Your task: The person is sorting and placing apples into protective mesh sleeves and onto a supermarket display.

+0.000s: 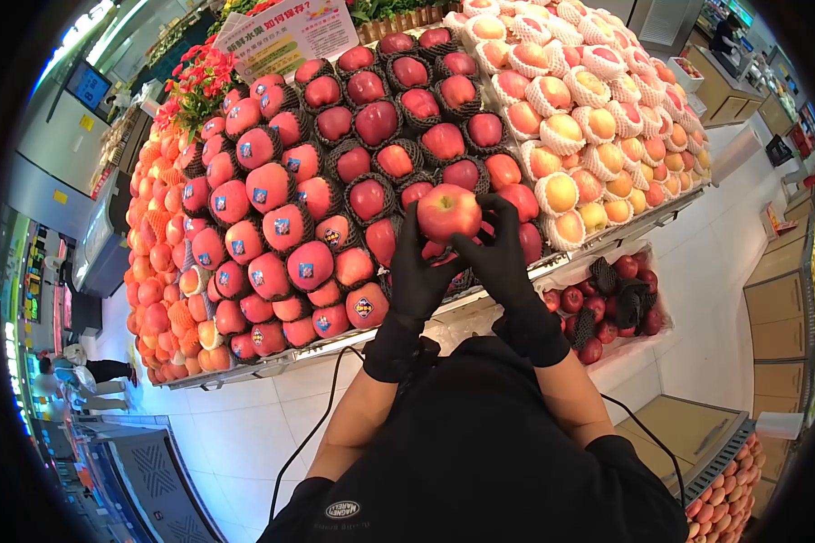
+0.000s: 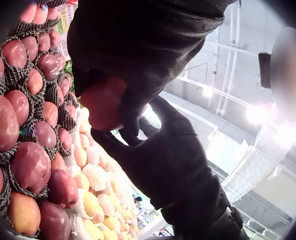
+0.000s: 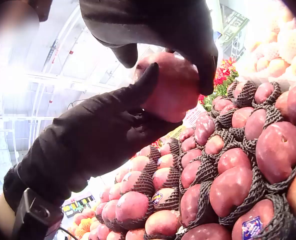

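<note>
A red-and-yellow apple (image 1: 449, 214) is held between both black-gloved hands, stem end up, above the front of the fruit display. My left hand (image 1: 420, 276) curls its fingers round the apple's left side. On the opposite side my right hand (image 1: 501, 262) grips it, thumb and fingers spread around it. The right wrist view shows the left thumb lying across the apple (image 3: 174, 92), with the right fingers (image 3: 206, 70) wrapped over it. In the left wrist view the left hand covers much of the apple (image 2: 104, 102).
Dark red apples (image 1: 375, 122) in black foam nets fill the display below. Stickered apples (image 1: 269, 181) lie to the left, and fruit in white nets (image 1: 598, 118) to the right. A crate of red apples (image 1: 598, 312) sits low at right. A printed sign (image 1: 290, 41) stands behind.
</note>
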The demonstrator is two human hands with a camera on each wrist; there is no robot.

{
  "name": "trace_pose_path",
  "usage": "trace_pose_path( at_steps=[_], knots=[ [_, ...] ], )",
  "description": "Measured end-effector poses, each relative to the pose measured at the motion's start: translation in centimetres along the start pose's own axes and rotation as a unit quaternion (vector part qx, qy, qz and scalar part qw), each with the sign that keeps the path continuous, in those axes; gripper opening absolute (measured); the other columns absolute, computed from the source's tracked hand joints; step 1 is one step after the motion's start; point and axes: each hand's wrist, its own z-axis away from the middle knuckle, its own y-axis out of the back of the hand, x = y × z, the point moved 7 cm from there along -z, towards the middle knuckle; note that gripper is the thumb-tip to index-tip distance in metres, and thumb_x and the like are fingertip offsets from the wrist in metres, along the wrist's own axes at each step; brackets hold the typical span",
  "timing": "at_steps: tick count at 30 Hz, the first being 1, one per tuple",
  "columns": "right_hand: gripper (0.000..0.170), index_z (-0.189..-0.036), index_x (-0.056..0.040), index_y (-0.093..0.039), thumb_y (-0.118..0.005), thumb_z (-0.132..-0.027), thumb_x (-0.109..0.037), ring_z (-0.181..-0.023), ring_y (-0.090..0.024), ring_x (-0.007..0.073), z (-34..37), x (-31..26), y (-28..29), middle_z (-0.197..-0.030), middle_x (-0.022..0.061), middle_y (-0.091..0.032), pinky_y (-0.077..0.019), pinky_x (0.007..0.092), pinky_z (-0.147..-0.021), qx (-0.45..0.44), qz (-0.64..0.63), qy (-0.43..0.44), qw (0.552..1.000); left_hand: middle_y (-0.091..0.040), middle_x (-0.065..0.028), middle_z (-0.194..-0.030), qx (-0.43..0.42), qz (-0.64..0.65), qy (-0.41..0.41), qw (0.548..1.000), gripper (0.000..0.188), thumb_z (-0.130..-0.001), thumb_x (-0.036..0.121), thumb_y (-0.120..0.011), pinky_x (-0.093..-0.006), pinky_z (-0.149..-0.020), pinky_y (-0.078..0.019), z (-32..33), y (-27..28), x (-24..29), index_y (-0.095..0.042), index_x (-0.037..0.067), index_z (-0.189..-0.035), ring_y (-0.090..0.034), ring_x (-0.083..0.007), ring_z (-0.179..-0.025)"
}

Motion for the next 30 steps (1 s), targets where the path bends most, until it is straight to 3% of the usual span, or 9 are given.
trace_pose_path(
  at_steps=[4, 7, 13, 15, 18, 21, 22, 24, 30],
  knots=[
    [0.047, -0.123, -0.0036, -0.045, -0.069, -0.083, -0.005, -0.123, -0.049, 0.024, 0.6, 0.6, -0.7, -0.13, 0.0114, -0.042, -0.0474, 0.0358, -0.097, -0.059, -0.158, -0.053, 0.984, -0.049, -0.0152, -0.133, 0.067, -0.026, -0.033, 0.997, 0.097, -0.063, 0.016, -0.089, -0.0389, -0.1, -0.0466, -0.5, 0.9, -0.5, -0.034, 0.002, -0.142, -0.051, -0.0264, -0.122],
    [0.039, -0.122, -0.0028, -0.049, -0.063, -0.086, 0.001, -0.124, -0.05, 0.0233, 1.0, -0.2, -0.5, -0.127, 0.0112, -0.046, -0.0474, 0.0335, -0.097, -0.042, -0.158, -0.035, 0.986, -0.049, -0.0153, -0.131, 0.089, -0.057, -0.053, 0.993, 0.097, -0.062, 0.016, -0.09, -0.0396, -0.101, -0.0463, -0.4, 0.8, 0.9, -0.035, 0.002, -0.14, -0.051, -0.026, -0.122],
    [0.025, -0.114, -0.0007, -0.057, -0.061, -0.089, -0.002, -0.107, -0.061, 0.0184, 0.4, -0.3, 1.6, -0.112, 0.0084, -0.061, -0.0509, 0.0308, -0.09, -0.016, -0.191, -0.008, 0.981, -0.047, -0.0174, -0.135, 0.072, -0.04, -0.048, 0.995, 0.09, -0.069, 0.021, -0.086, -0.0398, -0.104, -0.0428, -0.6, 1.5, 1.2, -0.034, 0.002, -0.141, -0.05, -0.0269, -0.123],
    [0.024, -0.113, -0.0006, -0.058, -0.061, -0.09, -0.004, -0.1, -0.062, 0.017, 0.0, 0.3, 2.2, -0.109, 0.0076, -0.062, -0.0518, 0.0302, -0.087, -0.014, -0.176, -0.027, 0.984, -0.047, -0.0172, -0.135, 0.048, 0.138, 0.044, 0.988, 0.084, -0.074, 0.021, -0.082, -0.0396, -0.103, -0.0434, -0.7, 1.5, -1.7, -0.034, -0.001, -0.14, -0.051, -0.0267, -0.122],
    [0.023, -0.113, -0.0006, -0.059, -0.061, -0.09, -0.006, -0.093, -0.064, 0.0152, -0.4, 1.3, 3.0, -0.107, 0.0064, -0.064, -0.0527, 0.0294, -0.083, -0.016, -0.15, -0.058, 0.987, -0.047, -0.0169, -0.134, 0.006, 0.392, 0.18, 0.902, 0.075, -0.082, 0.022, -0.076, -0.0394, -0.103, -0.0442, -0.6, 0.2, -5.5, -0.034, -0.005, -0.138, -0.051, -0.0264, -0.121],
    [0.025, -0.114, -0.0007, -0.059, -0.062, -0.09, -0.009, -0.094, -0.063, 0.0143, -0.4, 2.2, 3.4, -0.106, 0.0055, -0.064, -0.0524, 0.0288, -0.082, -0.03, -0.124, -0.096, 0.987, -0.048, -0.0189, -0.13, 0.017, 0.251, 0.154, 0.956, 0.07, -0.078, 0.016, -0.08, -0.0416, -0.102, -0.0452, -0.8, 1.1, -3.1, -0.038, -0.006, -0.129, -0.051, -0.0267, -0.121],
    [0.026, -0.114, -0.0008, -0.06, -0.063, -0.09, -0.01, -0.094, -0.063, 0.0139, -0.2, 2.3, 3.3, -0.105, 0.0052, -0.064, -0.0521, 0.0288, -0.081, -0.031, -0.121, -0.109, 0.986, -0.049, -0.0189, -0.129, 0.062, 0.078, 0.096, 0.99, 0.071, -0.075, 0.016, -0.083, -0.0423, -0.102, -0.0454, -0.9, 2.2, -1.1, -0.039, -0.006, -0.127, -0.051, -0.0268, -0.121],
    [0.027, -0.113, -0.0011, -0.06, -0.064, -0.09, -0.013, -0.093, -0.062, 0.013, 0.0, 2.6, 3.1, -0.104, 0.0048, -0.063, -0.0515, 0.0289, -0.081, -0.044, -0.109, -0.121, 0.986, -0.051, -0.0187, -0.126, 0.089, -0.028, 0.061, 0.994, 0.074, -0.07, 0.012, -0.086, -0.0409, -0.098, -0.0485, -1.0, 2.8, 0.9, -0.038, -0.005, -0.124, -0.054, -0.0258, -0.116],
    [0.026, -0.109, -0.0037, -0.062, -0.062, -0.09, -0.021, -0.081, -0.058, 0.0102, 1.1, 4.2, 3.4, -0.093, 0.003, -0.062, -0.0485, 0.0277, -0.073, -0.142, -0.019, -0.124, 0.982, -0.055, -0.0194, -0.122, 0.053, 0.166, 0.109, 0.979, 0.073, -0.076, 0.013, -0.077, -0.0396, -0.095, -0.05, -0.7, 3.0, -2.0, -0.029, -0.004, -0.128, -0.057, -0.0276, -0.11]
  ],
)
